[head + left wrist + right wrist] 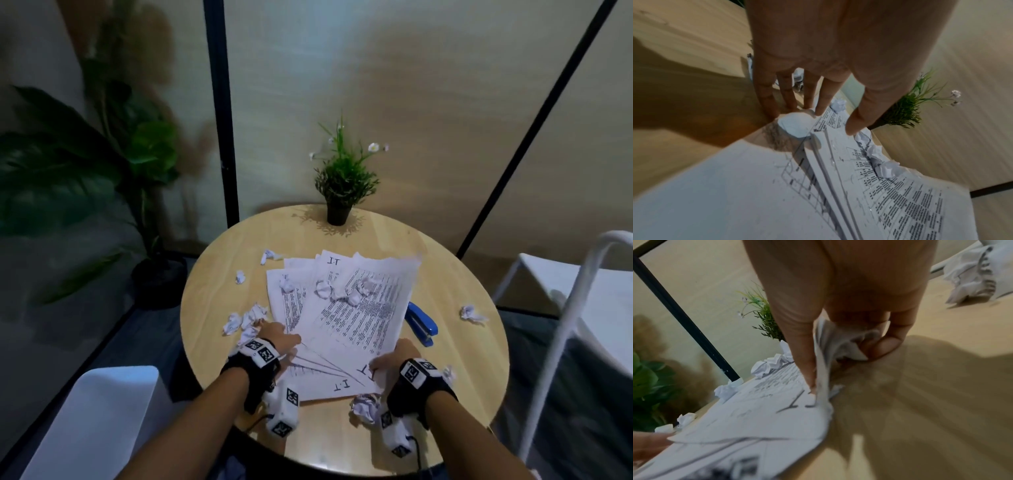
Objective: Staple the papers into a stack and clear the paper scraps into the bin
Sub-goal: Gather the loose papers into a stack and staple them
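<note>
The right hand (397, 356) and left hand (274, 337) sit closest, at about five and seven o'clock on the round table (219, 294). The right hand grips the near corner of the papers (346, 308), thumb on top and fingers curled beneath, probably to lift that corner and draw the fanned sheets together. The left hand lies at the sheets' left edge with fingers (766, 97) straight, tips down on the wood and thumb on the paper, likely squaring that side; whether it also touches the scrap under it is hard to tell through the blur. The papers lie splayed across the table's centre, not yet aligned. Crumpled scraps (342, 291) rest on top of them, so they would need clearing off before stapling. The blue stapler (423, 323) waits at three o'clock, partly tucked under the sheets. No bin shows.
</note>
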